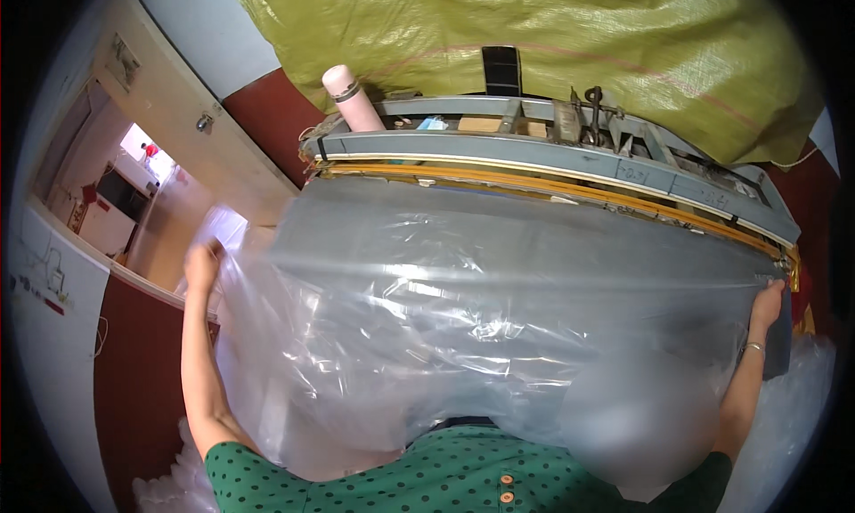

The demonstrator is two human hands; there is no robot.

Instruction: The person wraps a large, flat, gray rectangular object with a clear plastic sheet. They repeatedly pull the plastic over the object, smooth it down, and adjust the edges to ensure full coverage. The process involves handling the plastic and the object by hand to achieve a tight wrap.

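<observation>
A wide sheet of clear plastic film (463, 335) is stretched across a grey table top (499, 219) in front of me. My left hand (203, 265) grips the film's left edge, raised off the table's left end. My right hand (766, 301) pinches the film's right edge at the table's right end, beside a dark block. The film sags and wrinkles toward my body between the two hands.
A grey metal sealing machine with a yellow strip (570, 157) runs along the table's far side, with a pink bottle (352, 96) on it. A big green woven sack (534, 41) rises behind. An open doorway (134, 183) is at left. More plastic (793, 415) is piled at right.
</observation>
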